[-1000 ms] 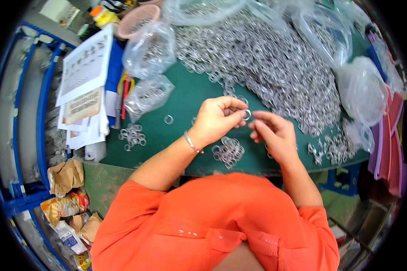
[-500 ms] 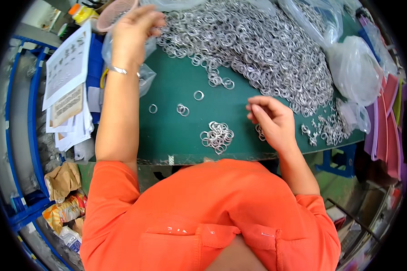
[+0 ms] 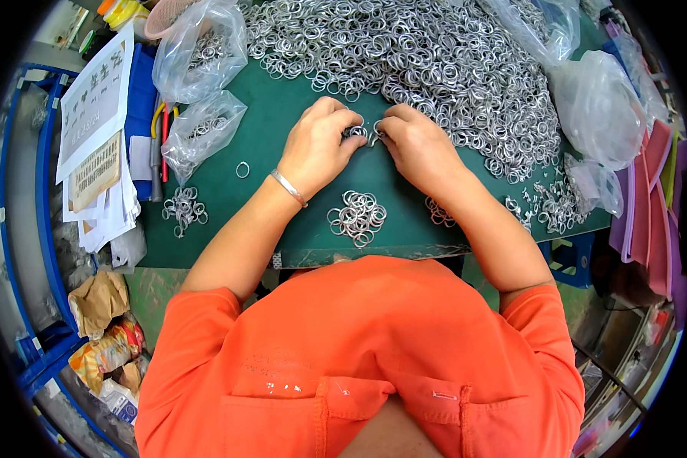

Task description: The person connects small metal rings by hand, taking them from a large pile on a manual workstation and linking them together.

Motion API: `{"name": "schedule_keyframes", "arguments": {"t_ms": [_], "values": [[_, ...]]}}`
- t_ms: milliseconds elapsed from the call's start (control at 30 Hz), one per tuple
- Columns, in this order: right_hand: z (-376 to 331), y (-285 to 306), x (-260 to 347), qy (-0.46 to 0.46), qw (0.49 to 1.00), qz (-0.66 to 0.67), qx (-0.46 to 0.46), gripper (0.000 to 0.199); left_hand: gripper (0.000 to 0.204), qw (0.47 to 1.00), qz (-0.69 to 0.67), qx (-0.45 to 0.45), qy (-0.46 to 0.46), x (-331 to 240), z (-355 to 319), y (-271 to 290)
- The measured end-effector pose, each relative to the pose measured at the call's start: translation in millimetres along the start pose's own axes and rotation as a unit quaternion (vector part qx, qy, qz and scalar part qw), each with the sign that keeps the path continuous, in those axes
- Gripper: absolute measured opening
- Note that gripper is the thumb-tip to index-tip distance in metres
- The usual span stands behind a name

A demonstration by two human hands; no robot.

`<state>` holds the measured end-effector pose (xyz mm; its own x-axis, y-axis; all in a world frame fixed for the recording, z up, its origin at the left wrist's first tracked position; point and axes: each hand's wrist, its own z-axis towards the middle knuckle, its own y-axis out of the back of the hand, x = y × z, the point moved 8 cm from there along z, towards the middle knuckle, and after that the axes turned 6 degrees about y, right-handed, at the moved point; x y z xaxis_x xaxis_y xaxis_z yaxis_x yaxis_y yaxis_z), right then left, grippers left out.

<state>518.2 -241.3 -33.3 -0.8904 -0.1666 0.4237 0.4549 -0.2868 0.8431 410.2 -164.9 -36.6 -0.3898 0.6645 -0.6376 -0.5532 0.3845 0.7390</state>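
My left hand [image 3: 320, 145] is closed, with several metal rings [image 3: 353, 133] pinched between its thumb and fingers. Opposite it, my right hand [image 3: 418, 143] pinches a metal ring [image 3: 377, 131] at the fingertips. Both hands meet over the green table, just in front of a large heap of silvery rings [image 3: 427, 65]. Closer to me lies a small pile of rings [image 3: 356, 218]. Another cluster of rings [image 3: 440, 212] is partly covered by my right forearm. Off to the left are a further small pile [image 3: 183, 211] and a single ring [image 3: 242, 162].
Clear plastic bags [image 3: 202, 137] holding rings lie on the left, beside printed sheets [image 3: 95, 107] and a blue bin [image 3: 134, 114]. To the right are a puffed plastic bag [image 3: 599, 107] and a heap of small metal pieces [image 3: 561, 204]. Blue shelving [image 3: 15, 229] stands far left.
My left hand has come back from the bags at upper left to the middle. My right hand has moved up and left to meet it. Both now grip rings.
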Motion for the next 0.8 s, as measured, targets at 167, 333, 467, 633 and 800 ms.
{"name": "schedule_keyframes", "arguments": {"t_ms": [167,333,467,633,800], "values": [[-14,12,-6,-0.076,0.989,0.124,-0.010,0.013,0.023,0.996,0.002,-0.078,-0.047,-10,-3,11],[-40,4,-20,-0.240,0.884,0.400,-0.026,0.017,0.018,0.989,-0.128,-0.031,-0.064,-35,-6,9],[-46,2,-18,-0.280,0.825,0.489,-0.044,0.019,0.017,0.977,-0.207,0.024,-0.053,-41,-9,2],[-46,-3,-20,-0.285,0.832,0.476,-0.026,0.020,0.018,0.975,-0.219,0.049,-0.003,-32,-10,-3],[-48,-4,-20,-0.323,0.788,0.523,-0.045,0.019,0.019,0.980,-0.196,0.020,0.013,-24,-12,1]]}}
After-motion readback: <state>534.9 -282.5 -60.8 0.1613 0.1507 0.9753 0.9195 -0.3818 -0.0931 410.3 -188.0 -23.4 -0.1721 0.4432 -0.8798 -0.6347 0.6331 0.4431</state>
